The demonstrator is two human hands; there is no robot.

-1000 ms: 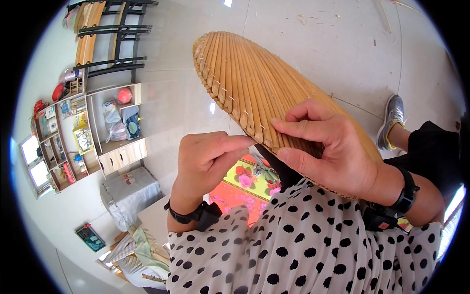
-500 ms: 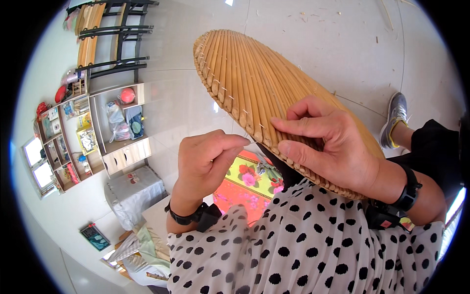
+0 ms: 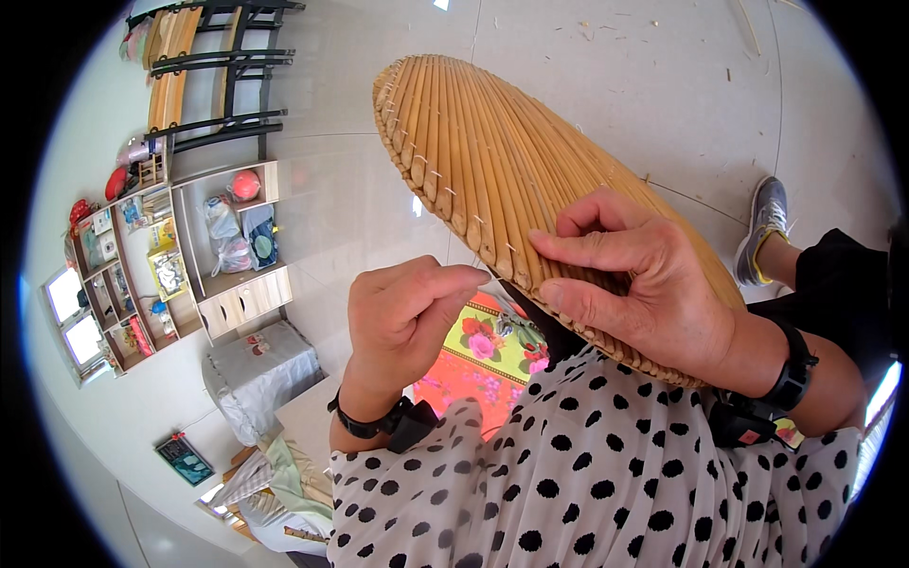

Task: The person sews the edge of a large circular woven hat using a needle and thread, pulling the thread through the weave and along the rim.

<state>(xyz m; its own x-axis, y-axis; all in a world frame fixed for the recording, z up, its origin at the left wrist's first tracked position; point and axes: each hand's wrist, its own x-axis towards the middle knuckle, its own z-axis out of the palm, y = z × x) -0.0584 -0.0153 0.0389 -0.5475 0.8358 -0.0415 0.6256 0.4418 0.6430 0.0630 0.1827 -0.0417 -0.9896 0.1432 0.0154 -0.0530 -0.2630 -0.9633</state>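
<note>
A tan palm-leaf fan (image 3: 511, 161) with pleated ribs lies tilted across my lap. White stitches run along its thick, bound rim. My right hand (image 3: 634, 284) grips it near that rim, thumb and index finger pressed on the ribbed face and the other fingers curled. Just off the lower left edge, my left hand (image 3: 407, 308) is closed in a pinch. From its fingertips a thin pale strand reaches to the rim; whether it is needle or thread I cannot tell. The fan's underside is hidden.
Below the fan shows a red and yellow flowered cloth (image 3: 483, 346). My grey shoe (image 3: 769, 222) rests on the tiled floor at right, where scraps are scattered. Shelves (image 3: 142, 275), a silver-grey covered box (image 3: 260, 374) and black-framed folding furniture (image 3: 218, 76) stand at left.
My left hand has shifted slightly right, nearer the rim. The fan and my right hand have barely moved.
</note>
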